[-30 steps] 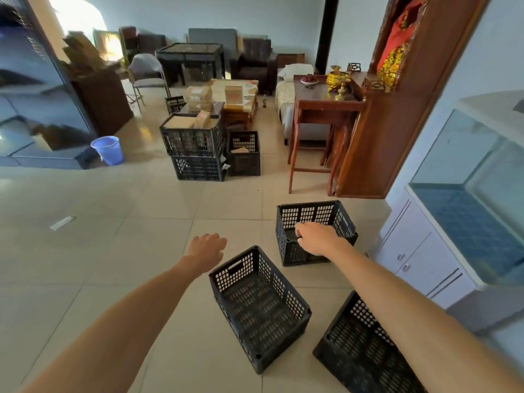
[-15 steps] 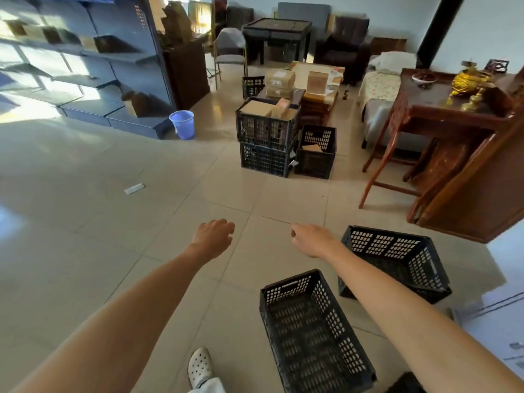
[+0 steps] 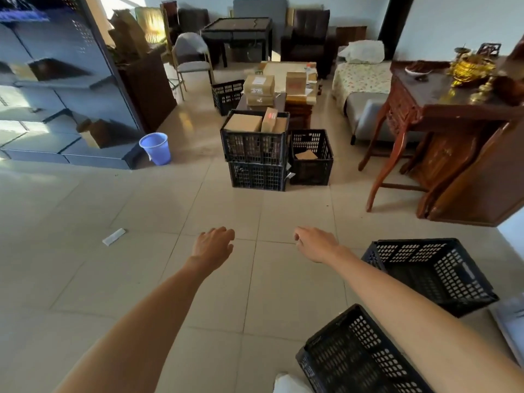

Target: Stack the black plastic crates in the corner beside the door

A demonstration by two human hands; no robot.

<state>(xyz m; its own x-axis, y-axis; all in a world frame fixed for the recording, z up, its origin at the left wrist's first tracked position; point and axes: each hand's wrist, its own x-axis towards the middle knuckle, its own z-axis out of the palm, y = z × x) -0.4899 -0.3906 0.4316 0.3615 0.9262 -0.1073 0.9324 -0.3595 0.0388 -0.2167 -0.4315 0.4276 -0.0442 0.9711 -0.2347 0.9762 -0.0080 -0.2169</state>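
Note:
Two empty black plastic crates lie on the tiled floor at the lower right: one (image 3: 433, 275) further off, one (image 3: 357, 355) nearer, partly under my right forearm. My left hand (image 3: 214, 243) and my right hand (image 3: 316, 242) hang over bare tiles, holding nothing, fingers loosely apart. Ahead stand two stacked crates (image 3: 255, 153) holding cardboard boxes, with a single crate (image 3: 310, 157) beside them and another crate (image 3: 226, 95) behind.
A blue bucket (image 3: 156, 148) stands by grey metal shelving (image 3: 56, 89) at left. A carved wooden table (image 3: 442, 109) and cabinet sit at right, a bed (image 3: 363, 89) and dark furniture behind. A white scrap (image 3: 113, 236) lies on the floor. My white shoe (image 3: 286, 384) shows at the bottom.
My right hand has let go of the farther empty crate and both hands moved out over the floor. The view has swung left, so the empty crates slid to the lower right.

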